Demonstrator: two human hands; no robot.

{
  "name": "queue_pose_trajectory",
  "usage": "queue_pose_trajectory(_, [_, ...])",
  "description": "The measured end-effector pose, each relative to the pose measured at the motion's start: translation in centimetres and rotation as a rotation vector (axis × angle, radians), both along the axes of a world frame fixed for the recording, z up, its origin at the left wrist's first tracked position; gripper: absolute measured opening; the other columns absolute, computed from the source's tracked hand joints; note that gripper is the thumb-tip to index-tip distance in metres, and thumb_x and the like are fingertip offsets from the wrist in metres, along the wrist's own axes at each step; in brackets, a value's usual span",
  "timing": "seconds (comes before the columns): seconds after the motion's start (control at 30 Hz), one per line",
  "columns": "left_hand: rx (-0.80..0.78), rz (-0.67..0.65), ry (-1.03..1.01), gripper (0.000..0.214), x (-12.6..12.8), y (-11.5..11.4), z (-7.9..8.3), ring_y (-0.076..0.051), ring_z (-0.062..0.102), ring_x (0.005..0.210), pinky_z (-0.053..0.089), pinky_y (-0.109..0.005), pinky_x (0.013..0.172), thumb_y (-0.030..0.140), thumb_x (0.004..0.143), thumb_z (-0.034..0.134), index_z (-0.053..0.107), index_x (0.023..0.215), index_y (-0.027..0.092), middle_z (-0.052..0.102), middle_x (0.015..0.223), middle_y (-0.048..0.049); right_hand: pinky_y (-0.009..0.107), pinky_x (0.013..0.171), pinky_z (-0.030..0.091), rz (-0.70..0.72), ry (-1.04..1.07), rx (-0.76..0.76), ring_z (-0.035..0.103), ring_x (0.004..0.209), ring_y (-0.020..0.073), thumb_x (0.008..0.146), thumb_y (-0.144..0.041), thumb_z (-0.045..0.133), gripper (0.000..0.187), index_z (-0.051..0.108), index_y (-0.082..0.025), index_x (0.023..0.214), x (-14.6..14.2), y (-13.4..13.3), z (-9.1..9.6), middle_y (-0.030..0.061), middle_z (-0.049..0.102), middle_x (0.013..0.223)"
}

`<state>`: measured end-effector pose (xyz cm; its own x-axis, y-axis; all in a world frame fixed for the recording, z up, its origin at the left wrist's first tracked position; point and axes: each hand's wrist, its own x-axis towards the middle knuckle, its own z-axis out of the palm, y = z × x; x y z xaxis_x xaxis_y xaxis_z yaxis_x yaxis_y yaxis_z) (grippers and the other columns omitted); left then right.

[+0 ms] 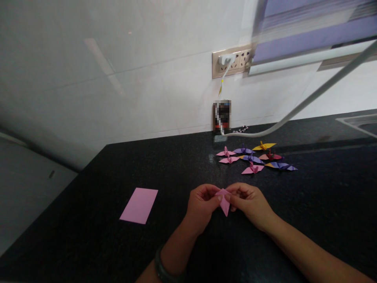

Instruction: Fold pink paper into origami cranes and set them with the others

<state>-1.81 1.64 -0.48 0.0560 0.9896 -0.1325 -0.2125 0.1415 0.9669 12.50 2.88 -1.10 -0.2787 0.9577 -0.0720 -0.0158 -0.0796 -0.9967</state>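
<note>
Between both hands is a small piece of folded pink paper (pixel 225 205), kite-shaped, with one point hanging down. My left hand (pixel 203 202) pinches its left edge between thumb and curled fingers. On the other edge, my right hand (pixel 247 202) has its thumb pressed on the front, with the fingers partly behind. A flat sheet of pink paper (pixel 139 205) lies on the black counter to the left of my hands. Beyond the hands sit several folded paper cranes, among them a pink crane (pixel 252 169), a purple crane (pixel 251 158) and a yellow crane (pixel 264 146).
The black speckled counter (pixel 97 188) meets a white tiled wall (pixel 165 90). A phone-like object (pixel 226 114), blurred out, leans there beside a white cable (pixel 273 127). A charger (pixel 226 59) is plugged into the wall socket (pixel 216 68). At far right is a metal-rimmed edge (pixel 353 122).
</note>
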Motion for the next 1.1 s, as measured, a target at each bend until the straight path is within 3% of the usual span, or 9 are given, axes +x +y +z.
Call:
queue_pose_trajectory(0.17, [0.002,0.009,0.005,0.003,-0.1,0.0,-0.4,-0.010,0.052,0.058,0.041,-0.022,0.057,0.015,0.060,0.063,0.061,0.062,0.014,0.059,0.060,-0.0006,0.020,0.044,0.036,-0.005,-0.011,0.017,0.047,0.042,0.0075,0.068,-0.021,0.057,0.006,0.059,-0.015,0.071,0.0,0.0,0.0,-0.0039,0.052,0.048])
queue_pose_trajectory(0.27, [-0.029,-0.021,-0.040,0.011,-0.1,0.0,-0.5,-0.011,0.054,0.059,0.043,-0.023,0.058,0.016,0.059,0.064,0.061,0.069,0.014,0.060,0.063,-0.0011,0.021,0.046,0.038,0.004,-0.004,0.045,0.048,0.044,0.0077,0.068,-0.019,0.056,0.005,0.059,-0.016,0.069,0.2,0.1,-0.1,-0.0029,0.053,0.052])
queue_pose_trajectory(0.37, [-0.110,-0.064,-0.071,0.023,-0.2,0.1,-0.3,-0.013,0.057,0.061,0.044,-0.026,0.058,0.027,0.063,0.061,0.060,0.082,0.014,0.062,0.068,-0.0032,0.021,0.047,0.039,0.018,-0.010,0.134,0.049,0.048,0.0081,0.069,-0.017,0.054,0.005,0.059,-0.016,0.068,0.6,0.4,-0.2,-0.0014,0.053,0.061])
queue_pose_trajectory(0.47, [-0.149,-0.088,0.010,0.030,-0.3,0.1,-0.2,-0.014,0.057,0.059,0.044,-0.026,0.057,0.039,0.069,0.054,0.062,0.075,0.011,0.063,0.066,-0.0059,0.022,0.050,0.040,0.043,-0.058,0.266,0.051,0.054,0.0094,0.069,-0.013,0.052,0.009,0.061,-0.017,0.070,1.0,0.5,-0.2,-0.0004,0.053,0.065])
queue_pose_trajectory(0.57, [-0.091,-0.102,0.116,0.028,-0.4,0.1,-0.2,-0.012,0.056,0.058,0.043,-0.023,0.057,0.038,0.066,0.058,0.063,0.069,0.010,0.063,0.064,-0.0055,0.023,0.053,0.040,0.067,-0.113,0.352,0.052,0.058,0.0107,0.070,-0.012,0.051,0.012,0.062,-0.018,0.070,1.1,0.4,-0.1,0.0008,0.054,0.067])
queue_pose_trajectory(0.8, [0.018,-0.078,0.214,0.024,-0.8,0.2,-0.6,-0.014,0.056,0.061,0.043,-0.025,0.058,0.034,0.066,0.059,0.065,0.072,0.011,0.064,0.066,-0.0055,0.023,0.051,0.042,0.054,-0.052,0.084,0.052,0.053,0.0105,0.073,-0.027,0.052,0.024,0.054,-0.016,0.095,0.7,0.1,0.2,-0.0002,0.056,0.062])
queue_pose_trajectory(1.1, [0.176,-0.065,0.425,0.022,-0.8,0.1,-0.1,-0.016,0.057,0.064,0.043,-0.025,0.059,0.033,0.068,0.057,0.066,0.072,0.013,0.065,0.069,-0.0057,0.022,0.052,0.039,0.194,-0.071,0.114,0.047,0.054,0.0085,0.075,-0.031,0.052,0.018,0.056,-0.014,0.074,0.9,0.5,0.7,0.0008,0.055,0.064])
